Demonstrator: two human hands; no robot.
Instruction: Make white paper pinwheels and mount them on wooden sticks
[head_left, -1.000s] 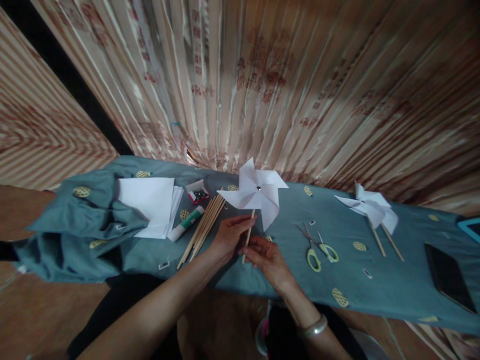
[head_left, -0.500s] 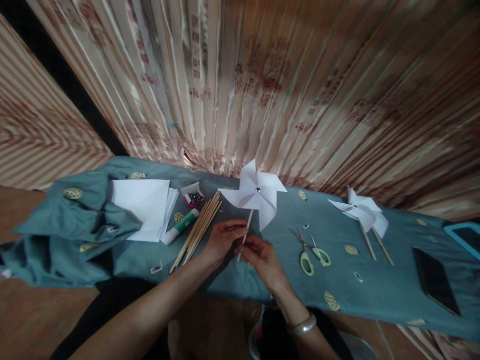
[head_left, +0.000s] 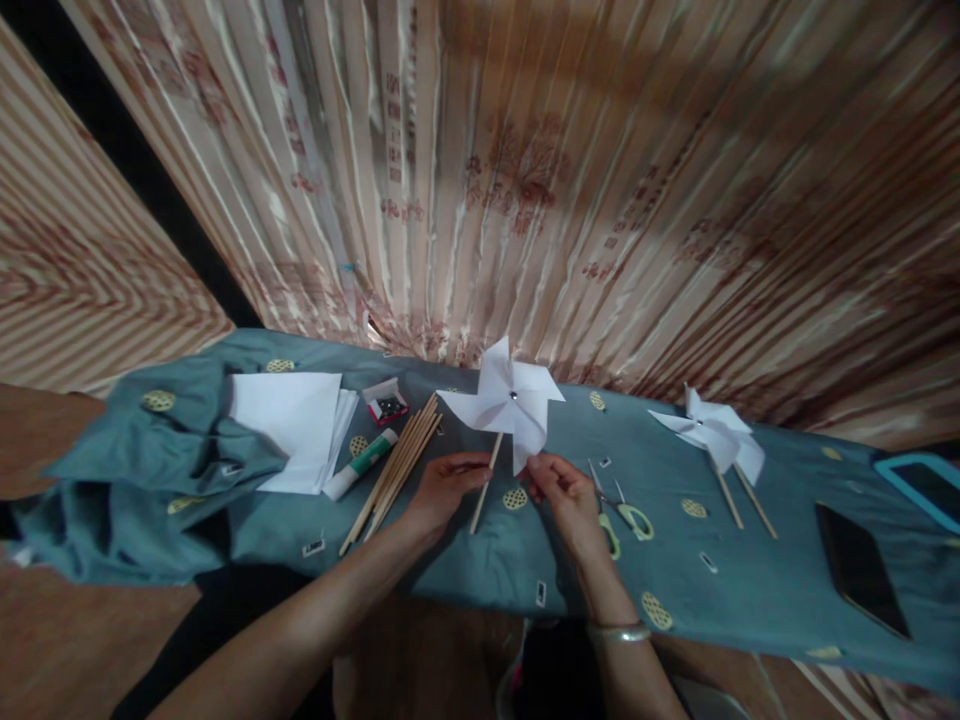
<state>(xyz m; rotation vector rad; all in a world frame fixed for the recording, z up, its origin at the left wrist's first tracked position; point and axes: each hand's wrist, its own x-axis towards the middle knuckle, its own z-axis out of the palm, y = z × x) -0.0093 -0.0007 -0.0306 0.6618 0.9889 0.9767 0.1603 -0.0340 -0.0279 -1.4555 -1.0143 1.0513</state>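
"Starting from the left, what lies on the cloth-covered surface (head_left: pixel 510 555)?"

"Bunched folds of the blue-green cloth first, then a stack of white paper (head_left: pixel 289 425), its edges slightly fanned. Next to it a glue stick (head_left: pixel 361 466) lies at a slant, with a small open box (head_left: pixel 387 402) of dark pins just beyond. Right after them comes a bundle of wooden sticks (head_left: pixel 397 465)."

"And the hands?"

"The left hand (head_left: pixel 446 490) is next, thumb and fingers drawn narrow, holding a stick partway down. That stick carries a white pinwheel (head_left: pixel 487 400) with a shiny pin at its centre."

"So the pinwheel sits between the hands?"

"Above and between them, blades spread, stick tilted. The right hand (head_left: pixel 566 495) has its fingertips at the tip of the lowest blade; how firmly they pinch it, I cannot tell. A silvery bracelet (head_left: pixel 621 633) circles that wrist."

"Farther right?"

"Scissors (head_left: pixel 636 520) with green handles, blades apart, partly behind the right hand. Then overlapping paper blades (head_left: pixel 720 430) with two sticks beneath, a dark phone-like slab (head_left: pixel 862 570), and a blue-edged device (head_left: pixel 919 490) at the far end."
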